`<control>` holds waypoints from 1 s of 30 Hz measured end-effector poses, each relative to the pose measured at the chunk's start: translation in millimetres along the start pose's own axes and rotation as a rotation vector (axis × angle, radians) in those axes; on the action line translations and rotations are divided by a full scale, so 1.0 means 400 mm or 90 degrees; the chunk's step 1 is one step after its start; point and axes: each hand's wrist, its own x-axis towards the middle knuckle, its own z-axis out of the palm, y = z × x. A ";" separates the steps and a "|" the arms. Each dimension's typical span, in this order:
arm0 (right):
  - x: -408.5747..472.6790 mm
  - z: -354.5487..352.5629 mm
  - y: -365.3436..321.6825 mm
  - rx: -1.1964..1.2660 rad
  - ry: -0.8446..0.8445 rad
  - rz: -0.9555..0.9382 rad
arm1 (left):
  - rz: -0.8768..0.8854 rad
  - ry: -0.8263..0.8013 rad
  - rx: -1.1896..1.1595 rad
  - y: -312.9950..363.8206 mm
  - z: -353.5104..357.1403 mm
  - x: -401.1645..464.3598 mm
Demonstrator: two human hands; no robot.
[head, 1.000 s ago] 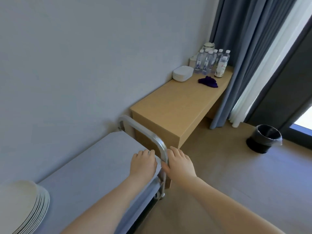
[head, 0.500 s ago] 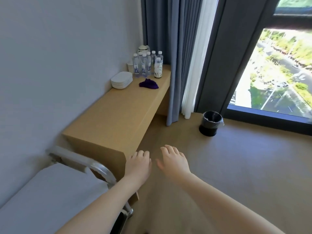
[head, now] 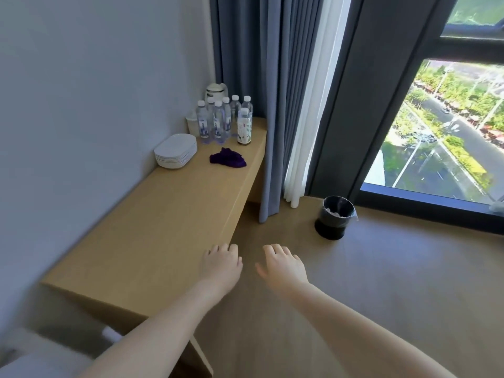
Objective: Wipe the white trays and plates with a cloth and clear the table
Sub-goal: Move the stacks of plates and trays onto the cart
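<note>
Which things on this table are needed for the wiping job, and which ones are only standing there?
For the job:
- stack of white trays, by the wall
- purple cloth, lying beside the stack
- wooden table, to be cleared

Only standing there:
- water bottles, at the far end
- white kettle, behind the bottles
- black bin, on the floor

From where I stand, no writing can be made out. The water bottles (head: 218, 120) at the far end of the wooden table (head: 163, 219) carry bluish-purple labels, and the one bottle (head: 244, 126) nearest the curtain has a pale label with a greenish pattern, but any lettering on them is too small and blurred to read. No brand, number or sign can be read elsewhere in the room.
</note>
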 end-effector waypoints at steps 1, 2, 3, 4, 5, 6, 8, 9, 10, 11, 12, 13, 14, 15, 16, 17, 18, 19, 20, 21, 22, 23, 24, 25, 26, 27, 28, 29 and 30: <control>0.033 -0.004 -0.004 0.004 0.003 0.001 | -0.001 0.004 0.003 -0.014 -0.006 0.031; 0.066 -0.007 -0.009 0.008 0.007 0.000 | -0.005 0.007 0.003 -0.027 -0.011 0.061; 0.097 -0.010 -0.014 0.013 0.008 -0.003 | -0.010 0.008 -0.002 -0.039 -0.013 0.087; 0.127 -0.010 -0.019 0.018 0.008 -0.005 | -0.014 0.005 -0.010 -0.049 -0.014 0.108; 0.156 -0.010 -0.025 0.023 0.006 -0.007 | -0.019 0.002 -0.017 -0.059 -0.013 0.126; 0.184 -0.010 -0.030 0.027 0.005 -0.011 | -0.023 0.001 -0.022 -0.069 -0.010 0.142; 0.239 -0.010 -0.042 0.036 0.003 -0.020 | -0.034 0.006 -0.029 -0.092 -0.001 0.174; 0.267 -0.010 -0.047 0.041 0.002 -0.027 | -0.042 0.010 -0.033 -0.104 0.004 0.191; 0.295 -0.009 -0.051 0.045 0.002 -0.037 | -0.048 0.016 -0.036 -0.115 0.008 0.209; 0.323 -0.006 -0.053 0.049 0.001 -0.048 | -0.052 0.020 -0.037 -0.125 0.013 0.228; 0.351 -0.002 -0.054 0.051 -0.002 -0.058 | -0.057 0.023 -0.038 -0.133 0.018 0.248; 0.379 0.003 -0.053 0.052 -0.004 -0.067 | -0.063 0.024 -0.038 -0.140 0.023 0.269; 0.408 0.007 -0.050 0.052 -0.010 -0.077 | -0.074 0.024 -0.036 -0.145 0.028 0.292; 0.438 0.011 -0.045 0.054 -0.017 -0.086 | -0.088 0.023 -0.034 -0.148 0.032 0.314; 0.472 0.015 -0.038 0.057 -0.025 -0.097 | -0.106 0.023 -0.034 -0.150 0.036 0.342; 0.497 0.017 -0.033 0.057 -0.032 -0.106 | -0.121 0.023 -0.034 -0.150 0.037 0.362; 0.530 0.020 -0.023 0.057 -0.038 -0.118 | -0.137 0.025 -0.034 -0.149 0.038 0.390; 0.565 0.022 -0.010 0.058 -0.043 -0.132 | -0.154 0.024 -0.034 -0.144 0.038 0.420; 0.602 0.021 0.001 0.058 -0.046 -0.146 | -0.170 0.022 -0.036 -0.136 0.038 0.449; 0.641 0.018 0.013 0.059 -0.050 -0.161 | -0.185 0.019 -0.042 -0.127 0.035 0.478; 0.679 0.014 0.022 0.056 -0.054 -0.178 | -0.198 0.017 -0.047 -0.118 0.032 0.505; 0.715 0.010 0.030 0.052 -0.060 -0.197 | -0.210 0.018 -0.048 -0.110 0.028 0.531; 0.748 0.008 0.036 0.049 -0.068 -0.217 | -0.224 0.017 -0.046 -0.104 0.023 0.555; 0.777 0.005 0.040 0.049 -0.079 -0.234 | -0.242 0.014 -0.046 -0.100 0.017 0.576; 0.803 0.001 0.045 0.048 -0.089 -0.251 | -0.263 0.011 -0.054 -0.098 0.011 0.597; 0.829 -0.003 0.049 0.047 -0.095 -0.265 | -0.282 0.012 -0.067 -0.097 0.007 0.617; 0.856 -0.004 0.052 0.047 -0.100 -0.276 | -0.299 0.013 -0.082 -0.097 0.005 0.637; 0.879 -0.003 0.053 0.047 -0.105 -0.283 | -0.317 0.012 -0.093 -0.099 0.005 0.652; 0.901 -0.003 0.051 0.048 -0.111 -0.290 | -0.338 0.012 -0.098 -0.102 0.007 0.667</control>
